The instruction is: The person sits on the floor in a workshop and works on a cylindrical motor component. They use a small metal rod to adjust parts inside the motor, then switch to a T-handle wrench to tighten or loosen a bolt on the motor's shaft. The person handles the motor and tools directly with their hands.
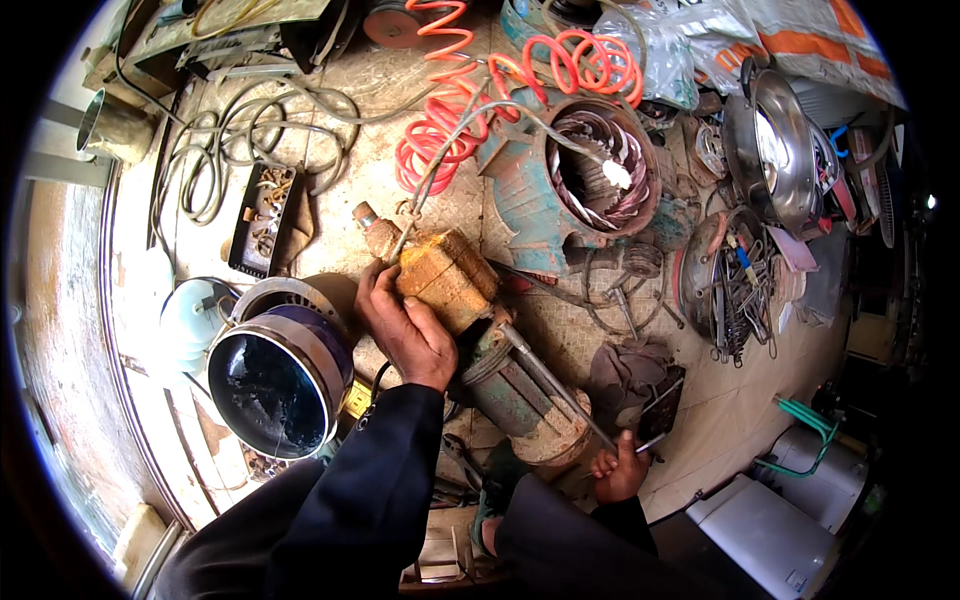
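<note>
A rusty yellow-brown metal box [447, 279], with a threaded pipe stub and a cable at its far end, sits on a green, rust-stained motor body [522, 398]. My left hand [408, 325] is closed around the box's left side. From the box's near right corner a long-shafted steel wrench [553, 380] slants down over the motor body. At the shaft's lower end my right hand [621, 468] is closed on the handle, and a short silver bar pokes out beside the fingers. The wrench tip's exact contact with the box is too small to tell.
A bucket of dark liquid [270, 390] stands left. Beyond lie a black tray of small parts [263, 220], a coiled red air hose [430, 150] and an open green motor housing [570, 190]. Right are a dish of tools [735, 280], a steel basin [785, 150] and a rag [630, 375].
</note>
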`<state>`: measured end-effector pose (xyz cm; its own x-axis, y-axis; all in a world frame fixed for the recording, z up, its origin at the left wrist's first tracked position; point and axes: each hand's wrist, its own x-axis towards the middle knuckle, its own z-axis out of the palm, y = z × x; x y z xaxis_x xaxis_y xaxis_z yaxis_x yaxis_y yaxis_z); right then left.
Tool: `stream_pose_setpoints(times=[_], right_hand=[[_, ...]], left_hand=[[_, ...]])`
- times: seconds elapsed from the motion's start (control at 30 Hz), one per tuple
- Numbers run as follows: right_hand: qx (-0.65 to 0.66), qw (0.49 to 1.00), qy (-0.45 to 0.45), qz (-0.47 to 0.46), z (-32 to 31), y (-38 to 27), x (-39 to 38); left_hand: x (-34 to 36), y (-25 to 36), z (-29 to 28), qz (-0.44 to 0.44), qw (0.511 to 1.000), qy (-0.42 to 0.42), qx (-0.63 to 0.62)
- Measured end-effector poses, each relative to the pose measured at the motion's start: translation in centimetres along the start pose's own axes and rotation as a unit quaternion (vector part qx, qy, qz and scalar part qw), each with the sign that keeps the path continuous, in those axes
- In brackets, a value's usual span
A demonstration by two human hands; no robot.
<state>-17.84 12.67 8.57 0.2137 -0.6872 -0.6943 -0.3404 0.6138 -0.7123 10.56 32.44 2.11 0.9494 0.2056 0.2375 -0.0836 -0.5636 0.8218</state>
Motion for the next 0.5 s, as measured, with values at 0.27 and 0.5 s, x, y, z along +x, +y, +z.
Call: stream_pose_setpoints(times=[0.27,0.5], right_hand=[[-0.009,0.988,-0.084,-0.13,0.3,-0.5,0.1],[0.007,0.984,-0.11,-0.14,0.6,-0.3,0.3]], left_hand=[[-0.2,-0.4,0.1,0.012,1.0,-0.003,0.0],[-0.2,-0.4,0.2,0.015,1.0,-0.005,0.005]])
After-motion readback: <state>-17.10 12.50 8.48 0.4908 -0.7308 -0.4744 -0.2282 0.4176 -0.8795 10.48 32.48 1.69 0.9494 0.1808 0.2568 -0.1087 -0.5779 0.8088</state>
